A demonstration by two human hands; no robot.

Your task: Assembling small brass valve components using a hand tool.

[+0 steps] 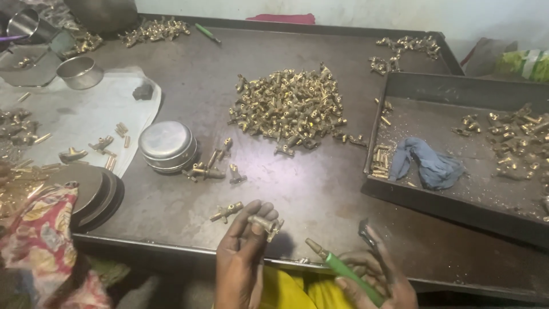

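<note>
The head camera looks down on a dark metal worktable (320, 194). The left hand (243, 252) pinches a small brass valve fitting (266, 224) between thumb and fingertips, raised just above the near table edge. The right hand (374, 274) is closed around a green-handled tool (343, 270), whose brass tip points up and left toward the fitting. Another brass fitting (226, 211) lies on the table just beyond the left hand. Farther back sits a large heap of brass fittings (289, 106); a round steel tin (167, 145) stands to its left. On the right, a dark tray (457, 200) holds a blue rag (429, 163).
</note>
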